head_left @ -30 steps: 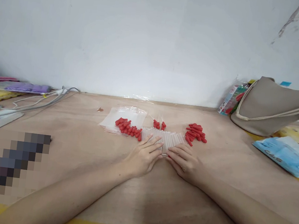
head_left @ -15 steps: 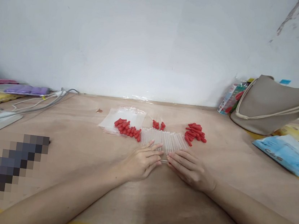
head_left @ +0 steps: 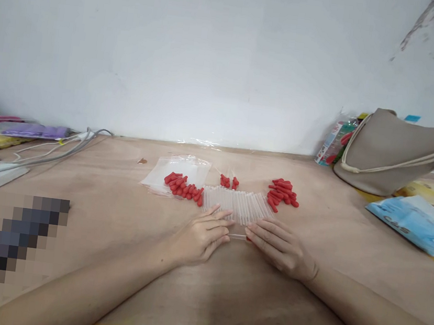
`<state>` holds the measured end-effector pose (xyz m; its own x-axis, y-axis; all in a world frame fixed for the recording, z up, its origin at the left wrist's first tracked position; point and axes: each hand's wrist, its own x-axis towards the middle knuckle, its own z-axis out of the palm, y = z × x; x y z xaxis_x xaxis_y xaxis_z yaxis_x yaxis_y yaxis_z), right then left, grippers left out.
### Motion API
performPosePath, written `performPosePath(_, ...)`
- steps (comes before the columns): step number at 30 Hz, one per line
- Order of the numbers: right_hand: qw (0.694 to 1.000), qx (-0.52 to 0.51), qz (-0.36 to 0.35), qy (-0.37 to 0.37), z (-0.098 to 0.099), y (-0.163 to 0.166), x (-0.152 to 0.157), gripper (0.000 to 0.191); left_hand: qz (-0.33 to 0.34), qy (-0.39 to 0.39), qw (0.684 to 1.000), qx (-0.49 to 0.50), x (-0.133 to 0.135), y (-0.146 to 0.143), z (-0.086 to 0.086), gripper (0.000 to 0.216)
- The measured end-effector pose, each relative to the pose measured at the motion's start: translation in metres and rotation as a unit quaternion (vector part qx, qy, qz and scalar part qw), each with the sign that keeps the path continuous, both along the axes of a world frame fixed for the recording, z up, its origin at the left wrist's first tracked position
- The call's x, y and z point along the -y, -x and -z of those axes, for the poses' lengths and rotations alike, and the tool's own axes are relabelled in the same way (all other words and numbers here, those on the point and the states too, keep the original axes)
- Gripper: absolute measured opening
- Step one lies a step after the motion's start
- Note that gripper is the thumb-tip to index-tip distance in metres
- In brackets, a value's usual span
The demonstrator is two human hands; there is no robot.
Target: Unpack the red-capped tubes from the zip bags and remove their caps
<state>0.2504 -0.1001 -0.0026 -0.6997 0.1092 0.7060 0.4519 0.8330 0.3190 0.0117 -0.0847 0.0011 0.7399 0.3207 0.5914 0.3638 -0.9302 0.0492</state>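
A thin clear tube (head_left: 237, 237) lies crosswise between my two hands, just above the table. My left hand (head_left: 203, 237) pinches its left end, the other fingers stretched forward. The right hand (head_left: 281, 247) is closed at the other end, where a bit of a red rubber bulb (head_left: 248, 235) shows under the fingers; most of it is hidden. Beyond my fingertips lies a row of many clear tubes (head_left: 241, 205) side by side. Red rubber bulbs (head_left: 186, 187) are heaped to the left of the row, and another red heap (head_left: 283, 192) is to its right.
Clear plastic bags (head_left: 160, 174) lie under part of the left heap. Behind the row are a few tubes with red bulbs (head_left: 228, 182). Cables (head_left: 81, 140) and packages are at left. A grey bag (head_left: 396, 153) and a blue tissue pack (head_left: 411, 220) stand at right.
My hands have moved slightly apart, baring more of the clear tube between them. The row and the heaps look the same.
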Motion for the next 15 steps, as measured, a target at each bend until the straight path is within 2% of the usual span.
performPosePath(4, 0.999, -0.044, 0.016, 0.014, 0.001, -0.011, -0.006, 0.026, -0.027, -0.005, 0.998, 0.050, -0.003, 0.007, 0.003, 0.015)
performPosePath(9, 0.969, -0.200, 0.138, 0.053, -0.001, -0.027, -0.026, 0.021, -0.123, -0.011, 0.985, 0.124, -0.012, 0.008, 0.001, 0.018)
performPosePath(12, 0.941, -0.255, 0.188, 0.120, -0.008, -0.031, -0.041, 0.012, -0.146, -0.012, 0.984, 0.105, -0.023, -0.007, -0.005, 0.026)
performPosePath(15, 0.909, -0.282, 0.223, 0.211, -0.020, -0.037, -0.061, 0.018, -0.136, -0.021, 0.987, 0.084, -0.039, -0.032, -0.011, 0.029)
